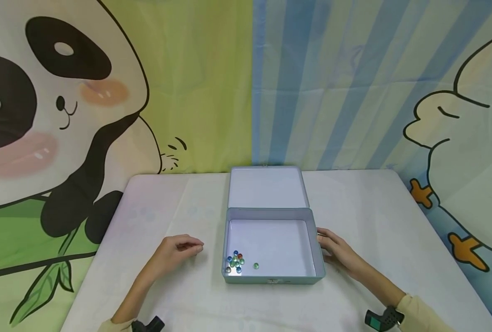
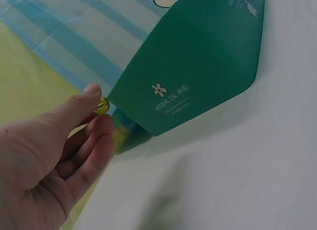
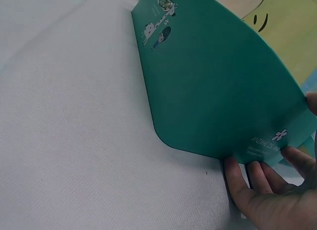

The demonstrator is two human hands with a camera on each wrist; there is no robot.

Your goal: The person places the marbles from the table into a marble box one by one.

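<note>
A green metal box lies with its lid folded back, behind the tray part. Several coloured glass marbles cluster in its near left corner, and a single green marble sits a little apart to their right. Left of the box, above the table, my left hand pinches a yellow marble between thumb and fingertips. My right hand touches the box's right side wall; in the right wrist view several fingertips rest along the wall's lower edge.
A white cloth covers the table. Behind it hangs a printed curtain with a panda and stripes, reaching down to the table's back edge. Dark wrist devices are strapped near both sleeves.
</note>
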